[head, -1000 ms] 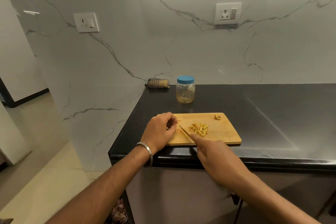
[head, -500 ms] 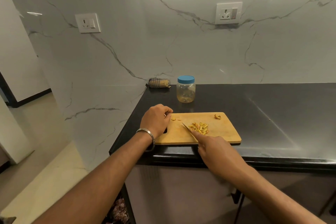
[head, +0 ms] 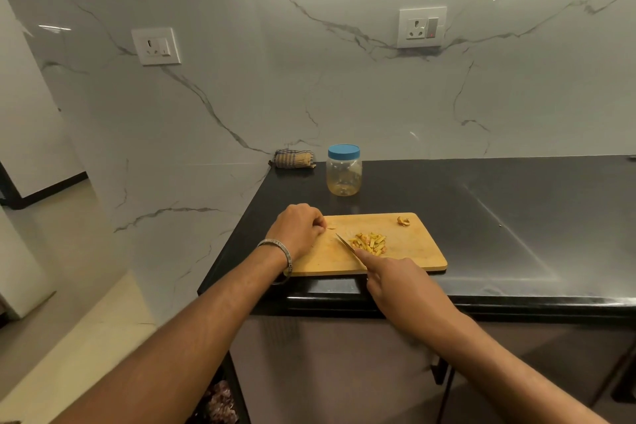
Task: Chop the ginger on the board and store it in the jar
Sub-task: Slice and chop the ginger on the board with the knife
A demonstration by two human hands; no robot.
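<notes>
A wooden chopping board (head: 413, 251) lies at the near left corner of the black counter. A small heap of chopped ginger (head: 370, 242) sits in its middle. A thin slice (head: 331, 227) lies by my left hand (head: 297, 231), which rests curled on the board's left end; whether its fingers hold anything is hidden. My right hand (head: 404, 289) grips a knife (head: 345, 243), forefinger stretched along the blade, whose tip lies just left of the heap. A ginger scrap (head: 403, 221) sits at the board's far right. Behind the board stands the clear jar (head: 344, 175), its blue lid on.
A folded checked cloth (head: 294, 159) lies in the counter's back left corner against the marble wall. The black counter (head: 516, 217) stretches to the right. The counter's left edge drops to the floor just beside the board.
My left hand has moved from the board's near left part up to its far left end, uncovering a thin ginger slice. The knife has shifted slightly closer to the heap.
</notes>
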